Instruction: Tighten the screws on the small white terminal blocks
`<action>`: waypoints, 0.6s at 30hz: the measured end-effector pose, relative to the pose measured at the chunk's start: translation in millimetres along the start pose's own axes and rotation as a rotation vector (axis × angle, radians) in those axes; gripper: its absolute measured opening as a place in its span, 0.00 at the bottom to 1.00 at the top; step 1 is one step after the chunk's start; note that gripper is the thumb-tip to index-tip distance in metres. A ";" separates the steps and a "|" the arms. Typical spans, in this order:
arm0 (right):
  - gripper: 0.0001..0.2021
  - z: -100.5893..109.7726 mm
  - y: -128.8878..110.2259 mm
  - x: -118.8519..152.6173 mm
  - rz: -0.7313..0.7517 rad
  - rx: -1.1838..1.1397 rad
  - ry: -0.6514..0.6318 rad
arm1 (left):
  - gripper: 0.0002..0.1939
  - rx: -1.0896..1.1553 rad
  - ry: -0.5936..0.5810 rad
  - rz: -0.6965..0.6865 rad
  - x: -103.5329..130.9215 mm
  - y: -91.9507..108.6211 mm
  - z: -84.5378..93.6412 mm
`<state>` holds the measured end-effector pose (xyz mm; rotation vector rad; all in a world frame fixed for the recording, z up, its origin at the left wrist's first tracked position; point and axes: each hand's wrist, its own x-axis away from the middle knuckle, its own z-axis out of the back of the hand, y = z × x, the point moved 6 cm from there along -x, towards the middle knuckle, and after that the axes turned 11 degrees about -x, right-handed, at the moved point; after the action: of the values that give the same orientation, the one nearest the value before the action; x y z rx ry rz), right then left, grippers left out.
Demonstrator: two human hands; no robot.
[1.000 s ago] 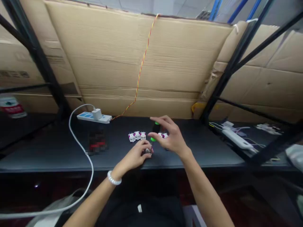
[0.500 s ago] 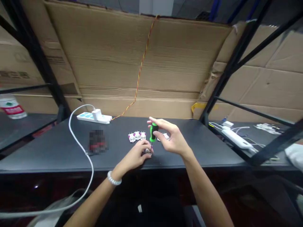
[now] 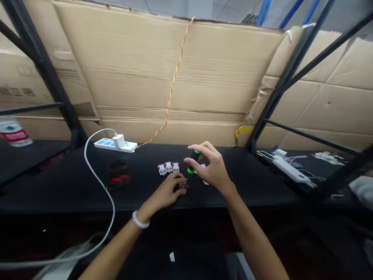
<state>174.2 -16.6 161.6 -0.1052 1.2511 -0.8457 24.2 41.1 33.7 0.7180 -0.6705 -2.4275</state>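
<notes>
My right hand [image 3: 210,165] is raised above the black table, with thumb and fingers closed around the green-and-black handle of a screwdriver [image 3: 194,161]. The screwdriver's shaft cannot be made out clearly. My left hand [image 3: 169,189], with a pale coiled band at the wrist, rests near the table's front edge. Its fingers pinch a small white-and-purple part [image 3: 183,186], mostly hidden by them. Just beyond that hand sit several similar white-and-purple parts [image 3: 168,167] in a row. More white parts [image 3: 205,182] lie partly hidden behind my right hand.
A white power strip [image 3: 107,144] with a plugged-in charger stands at the back left. Its white cable [image 3: 100,181] loops over the front edge. A dark, blurred object with red [image 3: 119,177] lies at left. Black metal posts [image 3: 269,105] and cardboard walls [image 3: 175,85] bound the table.
My right hand has lifted the screwdriver off the part under my left hand and shifted it slightly right, tilting it. My left hand stays nearly still. The picture's upper part is brighter.
</notes>
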 end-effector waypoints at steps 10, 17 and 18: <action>0.20 -1.0 -2.5 -2.2 0.024 0.013 -0.053 | 0.05 -0.006 0.007 0.002 -0.5 -0.1 0.1; 0.23 -15.0 0.4 2.3 -0.001 -0.262 -0.229 | 0.07 0.002 0.004 0.000 -0.5 -2.3 -1.5; 0.20 -13.4 1.4 1.4 0.009 -0.224 -0.178 | 0.06 0.001 0.003 -0.002 -0.6 -1.6 -1.5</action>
<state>163.4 -11.6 155.1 -0.3470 1.1736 -0.6714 25.0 42.2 31.8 0.7228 -0.6705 -2.4275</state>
